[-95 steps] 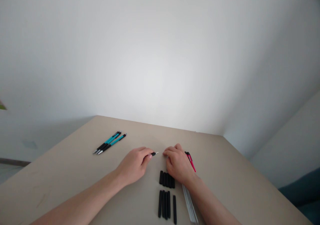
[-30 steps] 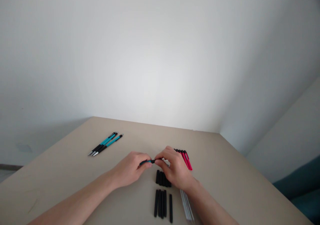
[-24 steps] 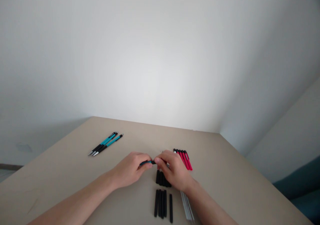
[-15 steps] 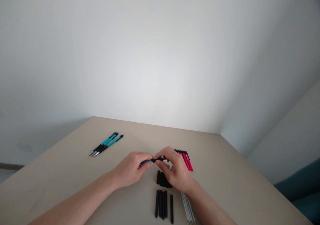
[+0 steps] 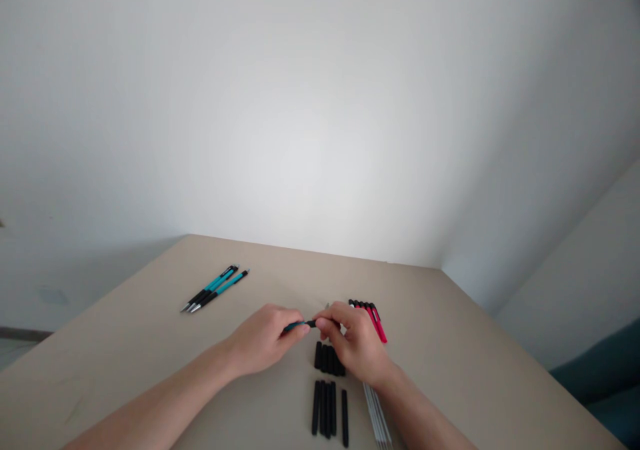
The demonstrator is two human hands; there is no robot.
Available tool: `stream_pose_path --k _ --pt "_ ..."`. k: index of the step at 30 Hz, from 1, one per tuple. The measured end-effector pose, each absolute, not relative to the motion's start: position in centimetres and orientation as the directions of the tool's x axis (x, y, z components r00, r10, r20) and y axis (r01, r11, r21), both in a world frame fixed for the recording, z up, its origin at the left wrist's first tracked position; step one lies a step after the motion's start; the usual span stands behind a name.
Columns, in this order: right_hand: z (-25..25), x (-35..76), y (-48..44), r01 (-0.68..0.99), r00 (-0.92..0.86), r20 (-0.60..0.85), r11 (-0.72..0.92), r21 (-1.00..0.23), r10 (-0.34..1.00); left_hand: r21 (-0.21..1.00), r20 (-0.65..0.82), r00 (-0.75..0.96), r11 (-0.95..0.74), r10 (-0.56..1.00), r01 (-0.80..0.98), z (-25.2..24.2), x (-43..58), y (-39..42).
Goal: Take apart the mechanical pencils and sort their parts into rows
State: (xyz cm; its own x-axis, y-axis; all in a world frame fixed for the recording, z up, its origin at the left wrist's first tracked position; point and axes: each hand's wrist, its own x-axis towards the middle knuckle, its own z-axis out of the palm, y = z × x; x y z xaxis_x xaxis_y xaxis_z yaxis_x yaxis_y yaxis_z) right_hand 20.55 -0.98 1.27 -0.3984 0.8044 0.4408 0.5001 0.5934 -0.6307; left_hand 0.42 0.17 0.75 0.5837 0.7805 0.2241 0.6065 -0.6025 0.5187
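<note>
Above the middle of the table, my left hand (image 5: 274, 335) pinches the blue barrel of a pen (image 5: 311, 323). My right hand (image 5: 353, 337) is closed on the pen's black end, with thumb and forefinger together. Most of the pen is hidden by the fingers. Just below my right hand lie several short black pieces (image 5: 325, 358) in a row, partly covered by the hand. Nearer to me is a second row of several longer black tubes (image 5: 324, 408), with one black tube (image 5: 345, 418) a little apart on the right.
Three blue and black pens (image 5: 215, 290) lie at the back left of the table (image 5: 125, 343). Behind my right hand are several red barrels with black ends (image 5: 376, 323). Thin whitish refills (image 5: 376, 415) lie beside my right forearm. A wall (image 5: 320, 137) rises behind the table.
My right fingers have shifted slightly right along the pen's black end and curled in more. My left hand keeps its hold on the blue barrel.
</note>
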Motion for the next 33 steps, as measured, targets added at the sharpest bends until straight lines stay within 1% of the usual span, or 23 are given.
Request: stream_pose_path --k 4,10,14,19,22,27,30,33 --pt "1.2 20.7 -1.0 0.492 -0.377 0.441 0.579 -0.65 0.815 0.495 0.192 0.535 -0.552 0.823 0.671 0.7 0.3 0.3" --pt "0.5 21.8 -0.7 0.488 -0.274 0.468 0.541 -0.685 0.84 0.479 0.165 0.45 -0.47 0.878 0.741 0.7 0.1 0.3" --pt "-0.3 22.1 -0.3 0.464 -0.182 0.489 0.513 -0.722 0.853 0.514 0.191 0.384 -0.425 0.904 0.746 0.6 0.1 0.4" --pt "-0.6 21.9 -0.1 0.467 -0.192 0.489 0.518 -0.717 0.851 0.587 0.25 0.319 -0.405 0.914 0.701 0.4 0.1 0.8" --pt "-0.4 21.6 -0.3 0.473 -0.216 0.482 0.523 -0.709 0.849 0.631 0.258 0.35 -0.431 0.901 0.645 0.4 0.2 0.6" --pt "0.0 21.0 -0.7 0.466 -0.297 0.453 0.542 -0.699 0.84 0.691 0.27 0.457 -0.501 0.847 0.52 0.5 0.3 0.2" --pt "0.0 20.8 -0.8 0.473 -0.312 0.45 0.547 -0.69 0.837 0.683 0.264 0.503 -0.527 0.823 0.505 0.5 0.3 0.1" --pt "0.0 20.7 -0.8 0.473 -0.293 0.453 0.539 -0.697 0.842 0.659 0.249 0.496 -0.521 0.832 0.542 0.4 0.4 0.1"
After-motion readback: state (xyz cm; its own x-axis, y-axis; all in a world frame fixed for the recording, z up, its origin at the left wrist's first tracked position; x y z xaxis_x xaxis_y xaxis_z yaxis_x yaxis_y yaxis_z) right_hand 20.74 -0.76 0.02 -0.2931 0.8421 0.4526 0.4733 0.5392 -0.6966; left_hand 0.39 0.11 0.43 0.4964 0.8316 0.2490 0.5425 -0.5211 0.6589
